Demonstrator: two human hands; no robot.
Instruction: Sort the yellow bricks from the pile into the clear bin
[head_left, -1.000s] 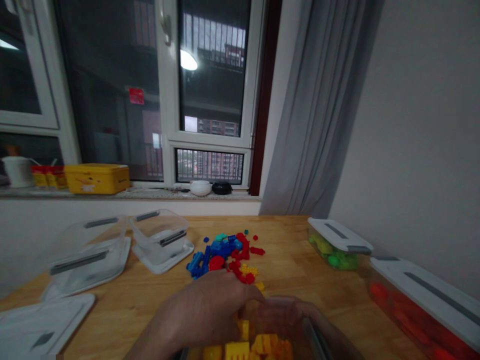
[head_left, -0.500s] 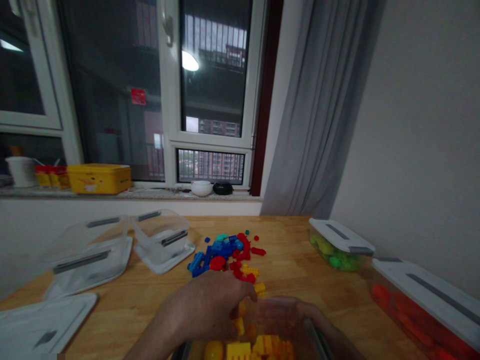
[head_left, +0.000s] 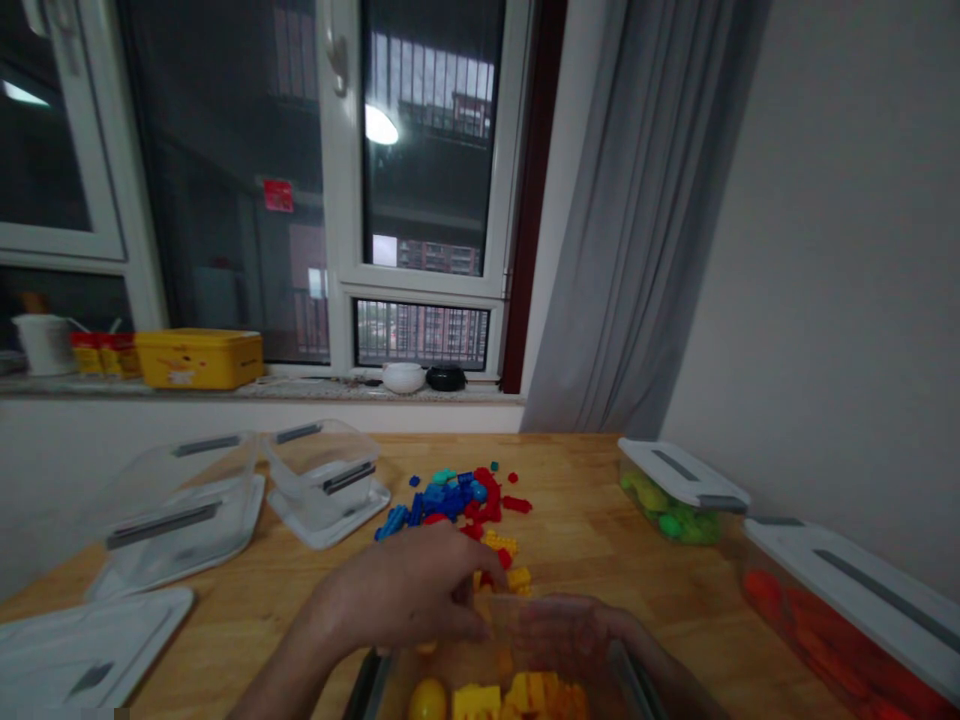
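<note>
While right hand (head_left: 577,632) touches it | clear box (head_left: 502,625) holds yellow bricks (head_left: 476,702)

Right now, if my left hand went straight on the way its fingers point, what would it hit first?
Probably the yellow brick just beyond your left hand, though depth is unclear and the clear tub's rim could come first.

Brick pile (head_left: 450,505) lies on the worktop (head_left: 592,510). Before the pile: an open box (head_left: 540,665) holding bricks. Right of the pile: a lidded box (head_left: 679,490), then a second lidded box (head_left: 847,590). Left of the pile: a lidless box (head_left: 322,480), a further lidless box (head_left: 180,510), and a loose lid (head_left: 90,640). Behind the pile: a window sill (head_left: 262,390) bearing a tin (head_left: 199,358).
</note>
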